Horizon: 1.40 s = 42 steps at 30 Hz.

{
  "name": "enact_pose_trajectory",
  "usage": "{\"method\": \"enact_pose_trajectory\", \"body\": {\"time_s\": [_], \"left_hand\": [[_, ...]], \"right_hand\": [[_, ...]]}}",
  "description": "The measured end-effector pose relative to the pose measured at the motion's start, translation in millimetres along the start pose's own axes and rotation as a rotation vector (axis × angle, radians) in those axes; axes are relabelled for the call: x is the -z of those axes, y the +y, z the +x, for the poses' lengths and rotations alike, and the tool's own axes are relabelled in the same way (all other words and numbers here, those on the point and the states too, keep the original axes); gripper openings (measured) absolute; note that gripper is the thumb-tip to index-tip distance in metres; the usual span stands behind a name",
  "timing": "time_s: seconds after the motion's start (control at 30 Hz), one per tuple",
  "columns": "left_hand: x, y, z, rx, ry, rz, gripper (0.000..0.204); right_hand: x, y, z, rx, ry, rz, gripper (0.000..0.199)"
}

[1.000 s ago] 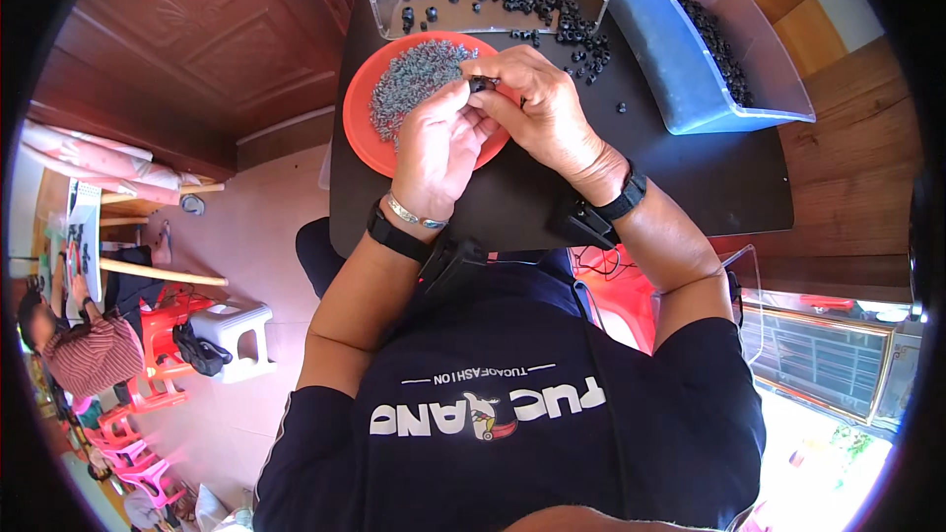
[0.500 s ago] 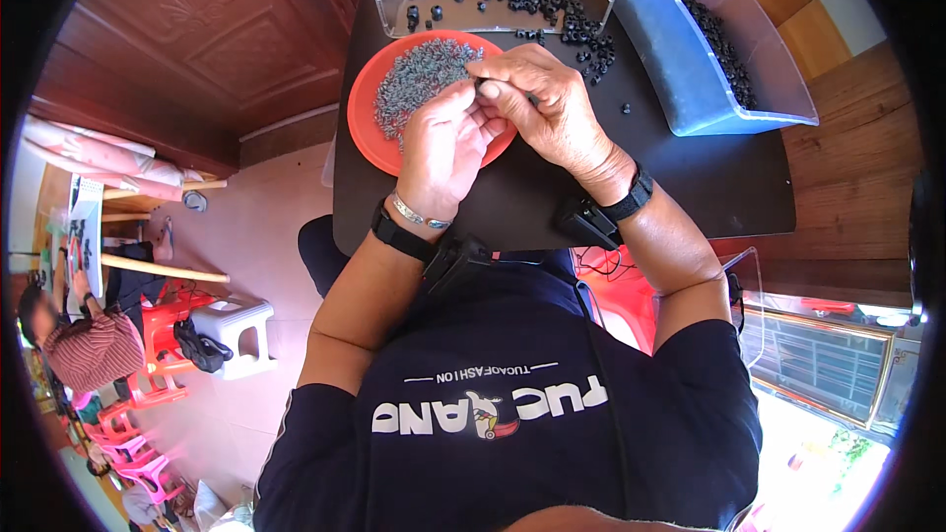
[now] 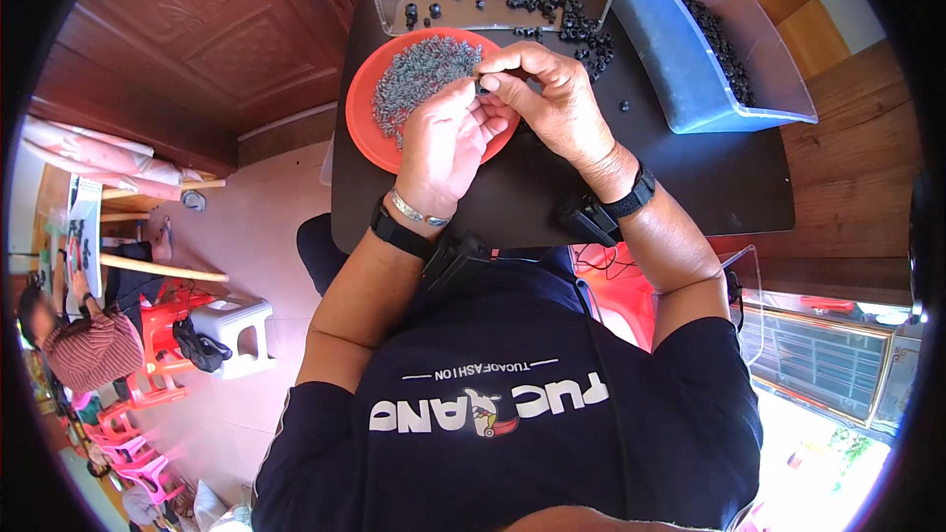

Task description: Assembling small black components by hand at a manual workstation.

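Over the red plate [image 3: 367, 130], my two hands meet at a small black part [image 3: 483, 86], mostly covered by fingers. My left hand [image 3: 445, 143], palm turned up, pinches it between thumb and fingertips, the other fingers curled. From the right, my right hand [image 3: 564, 108] closes thumb and bent forefinger at the same part; whether a tiny piece is also between those fingertips cannot be made out. Heaped on the plate are many small grey screw-like pieces [image 3: 424, 74]. Loose black parts [image 3: 596, 51] of a similar look lie beyond my right hand.
A clear bin [image 3: 394, 0] holding black parts stands at the far edge of the dark table [image 3: 690, 187]. A bluish bin [image 3: 709, 118] with more sits at the right. Far left, another person [image 3: 94, 345] sits near stools [image 3: 236, 330].
My right forefinger and thumb have arched and shifted slightly at the black part, with the knuckles bent more. My left hand has hardly moved.
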<state>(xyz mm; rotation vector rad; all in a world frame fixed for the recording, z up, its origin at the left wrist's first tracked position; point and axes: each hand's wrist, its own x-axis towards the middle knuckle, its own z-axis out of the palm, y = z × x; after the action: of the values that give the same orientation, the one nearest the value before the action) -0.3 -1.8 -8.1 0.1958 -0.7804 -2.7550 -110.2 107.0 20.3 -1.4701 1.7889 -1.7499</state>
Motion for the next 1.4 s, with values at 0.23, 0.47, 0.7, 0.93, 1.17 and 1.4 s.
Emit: {"method": "enact_pose_trajectory", "body": {"time_s": [0.23,0.47,0.7,0.93,1.17,1.4], "left_hand": [[4,2,2,0.007,-0.018,-0.105,0.02],[-3,1,0,0.018,-0.012,-0.057,0.023],[-9,0,-3,0.008,-0.015,-0.045,0.025],[-10,-5,-4,-0.002,-0.009,-0.018,0.026],[-12,-9,-4,-0.057,-0.049,-0.017,0.026],[-13,-9,-3,-0.049,-0.064,-0.036,0.025]], "right_hand": [[-2,-3,1,0.209,-0.019,-0.265,0.03],[-5,-2,2,0.31,0.028,-0.454,0.033],[-9,-1,-1,0.219,0.027,-0.31,0.032],[-9,-7,-1,0.187,0.054,-0.3,0.026],[-8,-4,0,0.291,0.074,-0.349,0.024],[-7,-6,0,0.274,0.088,-0.319,0.022]]}}
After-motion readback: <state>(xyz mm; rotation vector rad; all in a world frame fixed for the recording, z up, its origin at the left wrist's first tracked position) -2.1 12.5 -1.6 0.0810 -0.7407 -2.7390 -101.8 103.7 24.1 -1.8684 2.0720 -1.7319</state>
